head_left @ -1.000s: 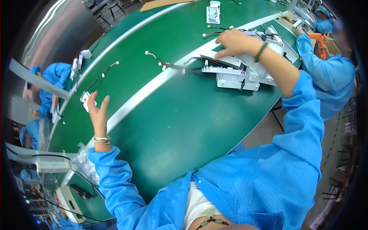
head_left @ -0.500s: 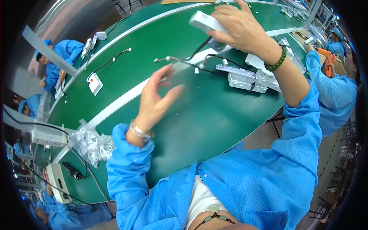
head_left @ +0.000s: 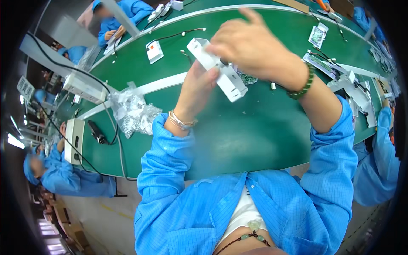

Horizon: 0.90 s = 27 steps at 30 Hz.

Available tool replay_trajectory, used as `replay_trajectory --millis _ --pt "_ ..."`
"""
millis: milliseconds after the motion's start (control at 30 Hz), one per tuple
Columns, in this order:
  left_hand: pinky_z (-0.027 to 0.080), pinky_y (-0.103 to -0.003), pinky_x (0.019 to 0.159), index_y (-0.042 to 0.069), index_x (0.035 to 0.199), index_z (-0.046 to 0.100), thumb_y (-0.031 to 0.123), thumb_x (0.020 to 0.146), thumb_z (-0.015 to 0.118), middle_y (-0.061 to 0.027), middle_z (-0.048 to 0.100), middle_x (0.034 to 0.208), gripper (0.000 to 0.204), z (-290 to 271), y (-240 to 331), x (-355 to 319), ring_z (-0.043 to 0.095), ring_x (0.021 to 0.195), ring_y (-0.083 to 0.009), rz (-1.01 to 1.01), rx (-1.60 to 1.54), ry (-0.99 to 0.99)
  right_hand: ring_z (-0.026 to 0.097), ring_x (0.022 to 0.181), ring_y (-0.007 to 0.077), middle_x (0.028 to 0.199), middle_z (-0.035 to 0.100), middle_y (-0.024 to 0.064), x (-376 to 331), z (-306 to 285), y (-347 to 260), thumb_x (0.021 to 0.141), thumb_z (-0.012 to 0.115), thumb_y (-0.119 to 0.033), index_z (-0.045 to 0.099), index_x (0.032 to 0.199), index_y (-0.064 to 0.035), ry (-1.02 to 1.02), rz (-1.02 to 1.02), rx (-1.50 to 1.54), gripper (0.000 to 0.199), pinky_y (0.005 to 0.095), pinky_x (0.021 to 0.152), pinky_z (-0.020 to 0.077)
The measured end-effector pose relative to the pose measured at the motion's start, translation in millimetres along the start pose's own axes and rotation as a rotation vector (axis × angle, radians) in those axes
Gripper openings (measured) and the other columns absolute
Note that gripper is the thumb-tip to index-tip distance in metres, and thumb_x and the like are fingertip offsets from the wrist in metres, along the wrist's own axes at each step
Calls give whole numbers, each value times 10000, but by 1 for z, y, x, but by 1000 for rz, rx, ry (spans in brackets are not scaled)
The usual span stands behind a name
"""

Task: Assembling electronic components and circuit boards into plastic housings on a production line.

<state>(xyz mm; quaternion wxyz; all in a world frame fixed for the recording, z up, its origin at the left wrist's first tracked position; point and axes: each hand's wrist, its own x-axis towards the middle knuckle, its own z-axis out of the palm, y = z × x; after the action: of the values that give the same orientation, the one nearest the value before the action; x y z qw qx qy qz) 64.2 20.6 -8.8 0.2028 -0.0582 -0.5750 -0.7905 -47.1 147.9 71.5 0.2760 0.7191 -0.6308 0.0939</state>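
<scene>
Holding a white box [head_left: 217, 69] above the green desk [head_left: 238, 136], both hands grip it: left hand [head_left: 197, 87] clamps the lower long side w/ thumb and fingers, right hand [head_left: 250, 44] curls over the upper end, index finger sticking out. Desk near edge curves right below the arms; a bare green stretch lies under the box. Left of it, a crumpled clear bag [head_left: 131, 111] sits by the white stripe [head_left: 163, 83], w/ a black tool [head_left: 97, 132] and a grey unit [head_left: 74, 140] near the edge. Circuit board [head_left: 245, 78] just behind the box. Right: white trays [head_left: 357, 91]. Far side: white square part [head_left: 154, 51] w/ cable, small green-and-white packet [head_left: 318, 36].
</scene>
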Motion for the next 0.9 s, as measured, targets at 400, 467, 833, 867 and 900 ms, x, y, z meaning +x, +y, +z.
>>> replay_trajectory --millis 400,467,833,867,900 --pt "398 -391 901 -14 1224 341 223 788 542 -149 483 1146 536 -67 -5 -8 498 1035 -258 -257 -352 -191 484 1013 184 1087 547 123 -56 89 32 884 407 -386 525 1117 15 -305 455 1339 479 288 916 334" --pt "399 -391 902 -15 1227 336 235 783 551 -159 477 1154 553 -69 0 -7 498 1035 -262 -271 -354 -207 489 1004 182 1076 554 110 -52 89 34 872 421 -408 532 1103 25 -625 442 1298 503 287 922 331" --pt "450 -345 836 -52 1214 354 280 690 624 -159 512 1115 676 -61 32 11 551 956 -230 -362 -83 -285 497 1046 316 1128 491 223 -80 109 -38 831 184 -602 283 1275 23 -544 623 2396 773 386 901 389" --pt "440 -342 848 -49 1217 356 281 677 630 -153 516 1108 690 -58 37 13 547 962 -227 -383 -71 -297 497 1046 316 1128 491 223 -81 108 -42 831 184 -602 283 1275 23 -543 617 2396 773 386 901 389" --pt "440 -342 848 -49 1217 356 281 677 630 -153 516 1108 690 -55 45 14 547 962 -227 -383 -67 -296 517 1009 329 1108 492 237 -82 107 -45 835 171 -596 266 1283 19 -595 523 2551 767 392 890 399"
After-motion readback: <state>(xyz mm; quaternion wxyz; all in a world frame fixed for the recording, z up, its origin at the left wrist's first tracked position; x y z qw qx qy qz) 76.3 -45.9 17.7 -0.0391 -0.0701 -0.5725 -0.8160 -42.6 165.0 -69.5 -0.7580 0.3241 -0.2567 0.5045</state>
